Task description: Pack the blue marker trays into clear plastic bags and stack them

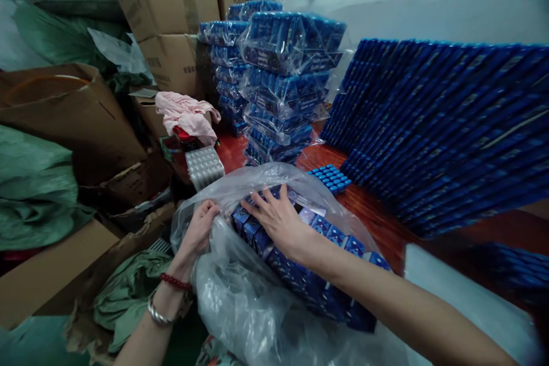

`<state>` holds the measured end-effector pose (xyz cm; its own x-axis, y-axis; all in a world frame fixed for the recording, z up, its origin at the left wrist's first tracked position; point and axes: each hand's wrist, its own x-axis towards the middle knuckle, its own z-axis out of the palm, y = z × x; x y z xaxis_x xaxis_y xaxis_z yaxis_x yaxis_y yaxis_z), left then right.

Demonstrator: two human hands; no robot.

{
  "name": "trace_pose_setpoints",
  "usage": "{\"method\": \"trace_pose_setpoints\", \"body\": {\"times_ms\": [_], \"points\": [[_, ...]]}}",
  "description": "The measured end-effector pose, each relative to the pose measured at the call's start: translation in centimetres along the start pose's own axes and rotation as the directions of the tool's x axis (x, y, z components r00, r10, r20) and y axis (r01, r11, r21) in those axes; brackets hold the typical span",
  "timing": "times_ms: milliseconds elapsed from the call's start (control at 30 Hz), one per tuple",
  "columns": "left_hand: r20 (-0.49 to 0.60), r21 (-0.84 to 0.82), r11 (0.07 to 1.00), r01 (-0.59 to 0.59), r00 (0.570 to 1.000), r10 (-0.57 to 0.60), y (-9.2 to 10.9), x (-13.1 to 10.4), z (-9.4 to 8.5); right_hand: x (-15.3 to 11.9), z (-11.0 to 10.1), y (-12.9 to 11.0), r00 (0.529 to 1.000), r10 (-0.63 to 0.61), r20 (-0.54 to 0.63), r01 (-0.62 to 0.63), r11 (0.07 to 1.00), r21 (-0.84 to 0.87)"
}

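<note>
A large clear plastic bag (240,291) lies open toward the table, with many small dark blue boxes (309,280) packed side by side in its mouth. My left hand (203,226) is closed on the bag's left edge, thumb and fingers pinched together. Across the tops of the boxes rests my right hand (278,220), its fingers spread apart and the palm down. The bag's far rim rises just beyond my right fingertips. The bag's plastic covers the lower parts of the boxes.
Film-wrapped blue packs (283,91) stand stacked on the red table (315,155). Rows of blue tubes (446,126) fill the right. A small blue tray (330,178), grey trays (205,167), pink cloth (189,114) and cartons (171,0) lie beyond. Green cloth (132,297) is lower left.
</note>
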<state>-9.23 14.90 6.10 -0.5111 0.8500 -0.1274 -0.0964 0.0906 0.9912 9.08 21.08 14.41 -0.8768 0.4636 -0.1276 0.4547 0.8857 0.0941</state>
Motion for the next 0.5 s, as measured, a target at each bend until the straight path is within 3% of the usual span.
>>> {"method": "trace_pose_setpoints", "body": {"times_ms": [67,100,200,267,400,500], "points": [[0.005,-0.020,0.999,0.027,1.000,-0.027,-0.4,0.2,0.1,0.2,0.0,0.6,0.996,-0.083,0.010,0.083,0.996,0.037],[-0.025,0.006,1.000,-0.016,1.000,0.016,-0.5,0.3,0.1,0.2,0.0,1.1,0.993,-0.121,0.017,0.120,0.991,0.064],[-0.133,0.216,0.948,-0.234,0.955,0.266,-0.9,0.6,0.2,-0.3,0.0,2.3,0.983,-0.168,0.071,0.157,0.977,0.146],[-0.157,0.367,0.883,-0.292,0.917,0.368,-1.1,0.8,0.4,-0.8,0.0,2.7,0.983,-0.155,0.097,0.135,0.974,0.182],[-0.169,0.503,0.816,-0.283,0.894,0.415,-1.4,1.1,1.0,-2.1,0.3,2.2,0.988,-0.122,0.098,0.103,0.978,0.184],[-0.177,0.433,0.859,-0.273,0.909,0.379,-2.0,1.2,1.5,-2.7,0.4,1.7,0.991,-0.109,0.073,0.095,0.980,0.173]]}}
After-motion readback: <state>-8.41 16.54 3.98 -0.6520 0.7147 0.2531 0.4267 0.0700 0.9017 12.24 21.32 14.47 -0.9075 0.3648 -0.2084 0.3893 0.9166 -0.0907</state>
